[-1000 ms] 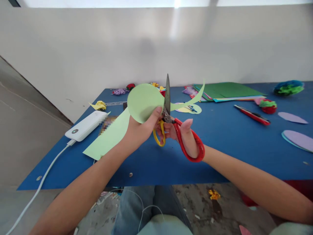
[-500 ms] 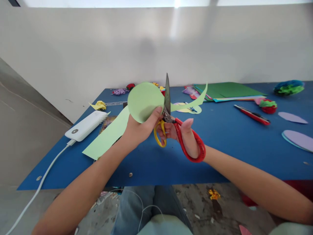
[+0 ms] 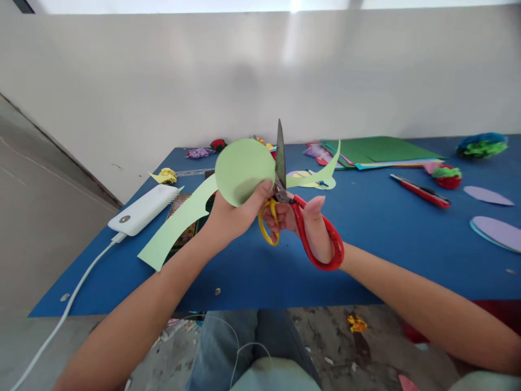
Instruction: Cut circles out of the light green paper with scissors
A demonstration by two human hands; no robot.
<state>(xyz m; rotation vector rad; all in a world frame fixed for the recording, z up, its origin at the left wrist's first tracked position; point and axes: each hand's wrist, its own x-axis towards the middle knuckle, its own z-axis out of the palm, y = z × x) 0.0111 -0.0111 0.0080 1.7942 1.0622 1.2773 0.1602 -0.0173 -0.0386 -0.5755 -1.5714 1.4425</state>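
My left hand (image 3: 240, 217) pinches a light green paper circle (image 3: 243, 168) at its lower right edge, above the blue table. In my right hand (image 3: 311, 225) are scissors (image 3: 280, 163) with one red and one yellow handle, blades pointing up at the circle's right edge. A curved green offcut (image 3: 319, 174) sticks out to the right of the blades. Below the circle on the left, a longer green paper strip (image 3: 171, 233) with a curved cut edge hangs down beside my left forearm. How the strip joins the circle is hidden behind my hand.
On the blue table (image 3: 366, 244) lie a white power bank (image 3: 142, 209) with a cable, a stack of coloured paper (image 3: 386, 149), a red utility knife (image 3: 421, 191), purple paper ovals (image 3: 499, 232) and crumpled paper flowers (image 3: 445, 176). A wall stands behind the table.
The circle and scissors have shifted slightly right. The long green strip has turned, so its curved inner edge now shows, and the offcut's tip has moved a little left.
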